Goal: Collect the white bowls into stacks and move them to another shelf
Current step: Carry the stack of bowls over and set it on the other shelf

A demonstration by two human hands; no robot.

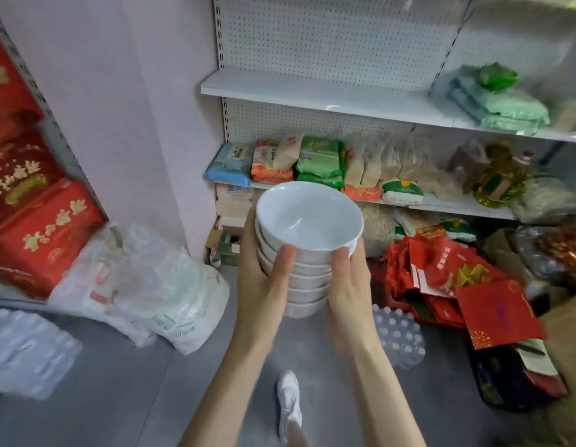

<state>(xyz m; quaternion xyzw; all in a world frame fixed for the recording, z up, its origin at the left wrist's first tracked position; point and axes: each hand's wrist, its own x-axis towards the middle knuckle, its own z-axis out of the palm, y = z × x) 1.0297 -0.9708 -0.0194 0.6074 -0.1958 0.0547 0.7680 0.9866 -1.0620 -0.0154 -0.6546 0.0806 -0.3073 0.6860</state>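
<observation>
Stack of white bowls [309,221]: glossy, plain, nested upright, the top bowl's inside bare. It is carried in the air between both hands, in front of the left end of the lower, packet-laden shelf [457,206]. The left hand [264,285] and right hand [351,285] clasp opposite sides, thumbs lying up the near face and fingers wrapped behind. The palms cover the lower bowls' flanks, so the count is uncertain. Packet labels are blurred. A white shoe [289,401] shows below.
</observation>
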